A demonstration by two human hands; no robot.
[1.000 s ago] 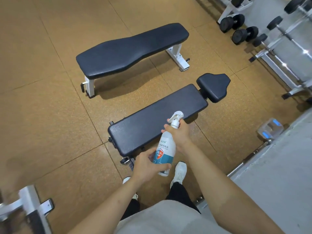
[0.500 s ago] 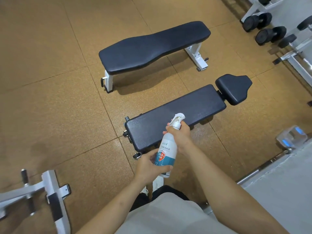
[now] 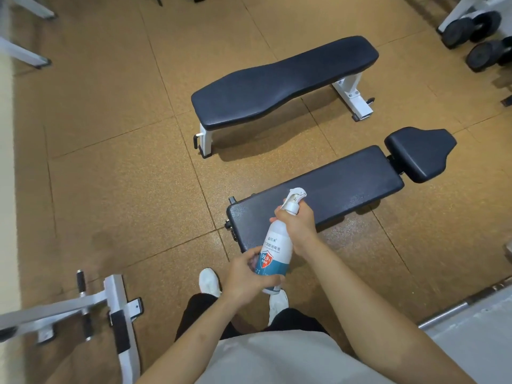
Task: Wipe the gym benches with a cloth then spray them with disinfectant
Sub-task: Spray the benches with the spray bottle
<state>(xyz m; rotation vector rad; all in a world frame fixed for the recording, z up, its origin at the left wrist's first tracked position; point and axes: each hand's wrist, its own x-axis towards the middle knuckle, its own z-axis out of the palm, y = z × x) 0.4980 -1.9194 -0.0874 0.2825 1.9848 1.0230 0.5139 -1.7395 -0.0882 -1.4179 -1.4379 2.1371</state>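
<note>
A white spray bottle [image 3: 277, 250] with a blue and red label is held in both hands in front of me. My right hand [image 3: 299, 225] grips its neck at the trigger, and my left hand [image 3: 246, 275] cups its base. The nozzle points over the near black bench [image 3: 346, 187], whose pad looks faintly misted, with a separate seat pad [image 3: 421, 151] at its right end. A second flat black bench [image 3: 282, 79] on white legs stands farther away. No cloth is in view.
Dumbbells on a white rack [image 3: 482, 37] sit at the top right. A white and grey machine frame [image 3: 110, 314] stands at the lower left. A grey platform with a metal bar [image 3: 457, 309] lies at the right. My white shoes [image 3: 209, 281] are on the brown floor.
The view has swung left, so both benches sit farther right in frame. Both hands keep the same hold on the bottle.
</note>
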